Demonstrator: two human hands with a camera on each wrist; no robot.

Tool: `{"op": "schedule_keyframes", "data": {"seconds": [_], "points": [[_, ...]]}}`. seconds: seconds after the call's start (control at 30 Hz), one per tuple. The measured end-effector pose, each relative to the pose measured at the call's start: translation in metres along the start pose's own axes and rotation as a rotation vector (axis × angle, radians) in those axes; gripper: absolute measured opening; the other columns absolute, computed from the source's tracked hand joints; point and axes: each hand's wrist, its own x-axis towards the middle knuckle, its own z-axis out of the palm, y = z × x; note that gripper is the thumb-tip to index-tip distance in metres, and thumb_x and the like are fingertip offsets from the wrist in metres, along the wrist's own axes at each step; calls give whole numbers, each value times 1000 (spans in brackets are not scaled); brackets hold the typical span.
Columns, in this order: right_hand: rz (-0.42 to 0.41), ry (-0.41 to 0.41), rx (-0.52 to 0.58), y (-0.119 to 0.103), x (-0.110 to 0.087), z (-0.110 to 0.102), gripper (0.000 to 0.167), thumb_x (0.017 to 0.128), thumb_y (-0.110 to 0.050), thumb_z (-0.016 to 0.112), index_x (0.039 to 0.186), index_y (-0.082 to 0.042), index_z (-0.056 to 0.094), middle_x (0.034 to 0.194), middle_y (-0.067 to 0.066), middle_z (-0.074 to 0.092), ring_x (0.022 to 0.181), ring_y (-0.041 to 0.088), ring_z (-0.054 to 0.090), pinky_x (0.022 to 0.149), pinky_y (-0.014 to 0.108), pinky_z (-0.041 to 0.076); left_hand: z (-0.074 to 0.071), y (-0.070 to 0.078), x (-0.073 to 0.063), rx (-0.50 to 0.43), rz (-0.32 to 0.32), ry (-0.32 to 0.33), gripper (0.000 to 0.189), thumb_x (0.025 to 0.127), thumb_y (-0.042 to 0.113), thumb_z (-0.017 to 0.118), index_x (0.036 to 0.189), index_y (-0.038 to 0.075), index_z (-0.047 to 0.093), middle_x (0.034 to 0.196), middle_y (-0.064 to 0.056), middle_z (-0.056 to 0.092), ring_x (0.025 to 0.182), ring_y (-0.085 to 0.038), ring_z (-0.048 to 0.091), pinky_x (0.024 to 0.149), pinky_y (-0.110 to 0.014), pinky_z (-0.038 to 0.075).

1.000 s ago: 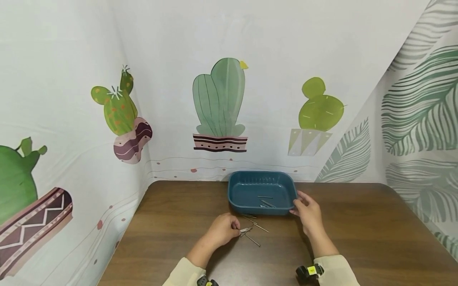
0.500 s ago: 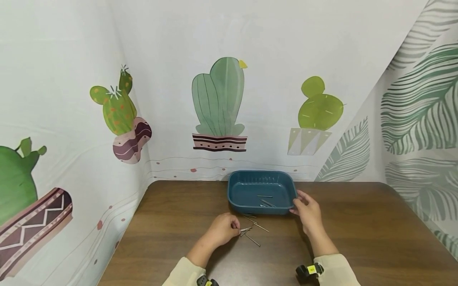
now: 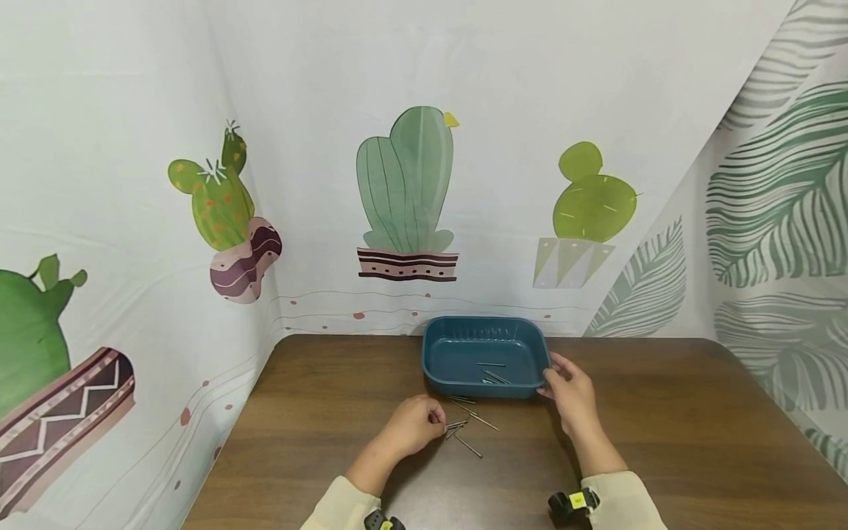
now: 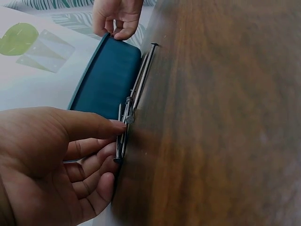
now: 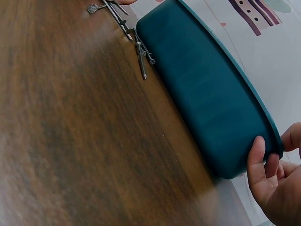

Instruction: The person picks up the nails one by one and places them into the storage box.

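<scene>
Several long metal nails lie in a loose pile on the table; one nail (image 3: 469, 446) sits at the near side of it. At the pile's left end my left hand (image 3: 411, 425) pinches a nail between thumb and fingertips, close over the tabletop. In the left wrist view the thumb tip overlaps the crossed nails (image 4: 148, 70), and part of the pinched nail is hidden. Behind the pile stands a blue rectangular tray (image 3: 464, 388) with a few nails (image 3: 495, 377) inside. My right hand (image 3: 573, 394) grips the tray's right front corner, its thumb against the outer wall (image 5: 202, 89).
The brown wooden table (image 3: 318, 412) reaches back to a white wall cloth (image 3: 318, 184) printed with cacti and leaves. The tray stands near the table's back edge. A black strap device (image 3: 570, 505) sits on the right wrist.
</scene>
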Motion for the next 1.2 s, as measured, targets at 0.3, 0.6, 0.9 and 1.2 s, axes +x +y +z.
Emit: {"op": "schedule_keyframes", "data": {"seconds": [0.3,0.6,0.9,1.2], "points": [[6,-6,-4,-1,-1,0,49,100,-4,49,147,5,44,115,9,44,91,10,61,70,20,60,-1,1,-1,-9,-9,-12,13,79,7,75,71,15,68,73,8,55,70,-1,47,65,-17,40],[14,-17,1,0,0,-2,50,100,-5,49,149,5,42,117,9,44,88,7,61,70,20,60,-1,-2,0,-19,-5,-16,12,81,9,75,73,16,69,76,8,57,71,0,49,67,-18,43],[4,-10,-4,-1,-1,0,50,100,-5,49,148,5,43,115,10,46,87,8,61,70,21,60,-6,1,-1,-31,-10,12,13,83,11,75,75,17,68,78,7,58,72,-3,51,68,-20,43],[-3,-4,-18,-1,-2,0,49,100,-5,49,147,6,44,115,12,48,84,9,63,68,19,59,-9,4,0,-65,-9,32,13,85,10,75,76,15,67,80,4,59,72,-1,52,69,-19,45]]}}
